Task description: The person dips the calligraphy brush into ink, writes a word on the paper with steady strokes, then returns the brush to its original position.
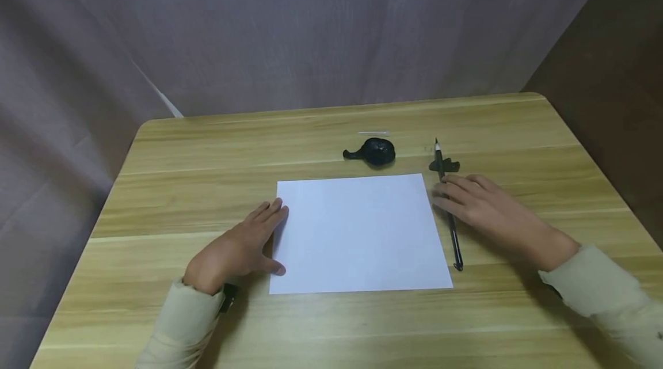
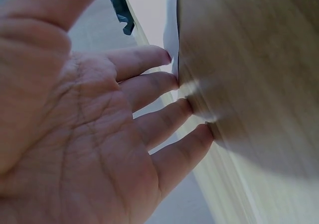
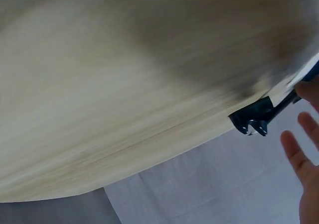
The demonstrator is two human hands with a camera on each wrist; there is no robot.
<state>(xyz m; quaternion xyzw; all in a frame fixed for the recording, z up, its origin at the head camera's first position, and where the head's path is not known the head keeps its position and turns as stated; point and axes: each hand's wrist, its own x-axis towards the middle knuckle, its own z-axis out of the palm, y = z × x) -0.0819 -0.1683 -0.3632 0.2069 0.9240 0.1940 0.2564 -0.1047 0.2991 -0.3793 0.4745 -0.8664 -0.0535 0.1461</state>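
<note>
A white sheet of paper (image 1: pixel 357 236) lies flat on the wooden table. My left hand (image 1: pixel 246 245) is at the sheet's left edge, fingers extended and thumb spread over it; in the left wrist view, fingertips (image 2: pixel 162 57) reach the paper's edge. To the right of the sheet, a dark writing brush (image 1: pixel 453 236) leans with its pointed tip end on a small black brush rest (image 1: pixel 452 166). My right hand (image 1: pixel 481 208) is over the brush's shaft. In the right wrist view its fingers are spread, one touching the shaft close to the brush rest (image 3: pixel 251 117).
Behind the paper sits a black gourd-shaped dish (image 1: pixel 378 152) with a curved stem pointing left. A thin clear stick (image 1: pixel 374 133) lies just beyond it. The table (image 1: pixel 207 150) has rounded far corners, and a grey curtain (image 1: pixel 311 35) hangs behind it.
</note>
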